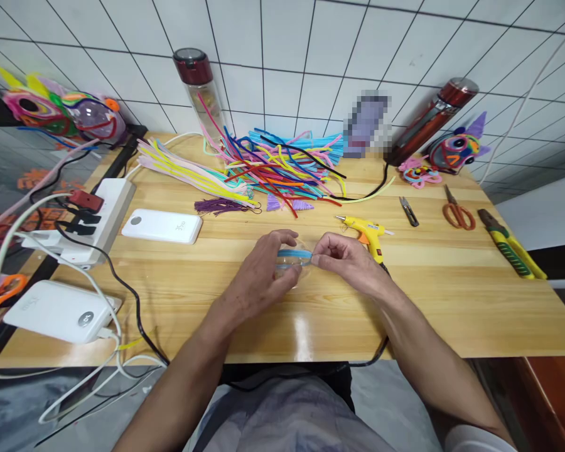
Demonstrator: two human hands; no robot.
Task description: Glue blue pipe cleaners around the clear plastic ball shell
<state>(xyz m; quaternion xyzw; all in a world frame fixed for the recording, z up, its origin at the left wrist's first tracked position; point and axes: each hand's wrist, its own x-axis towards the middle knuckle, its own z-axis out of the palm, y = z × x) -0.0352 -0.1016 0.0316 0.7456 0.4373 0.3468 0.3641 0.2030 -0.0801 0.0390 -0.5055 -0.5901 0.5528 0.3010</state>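
Near the middle of the wooden table, my left hand [269, 269] curls round a clear, rounded plastic piece [300, 279]. A light blue pipe cleaner strip [294, 254] lies across that piece, between my two hands. The fingertips of my right hand [336, 254] are pinched together on the strip's right end. My fingers partly cover the clear piece, so its full shape is hidden. Just behind my right hand rests a yellow glue gun [365, 232], its nozzle pointing left.
Pipe cleaners [282, 163] are heaped at the back. Small snips [408, 211], scissors [458, 215] and pliers [511, 245] lie right. On the left are a power bank [162, 226], a power strip [108, 216] and cables. Two bottles [200, 94] [435, 119] stand along the tiled wall.
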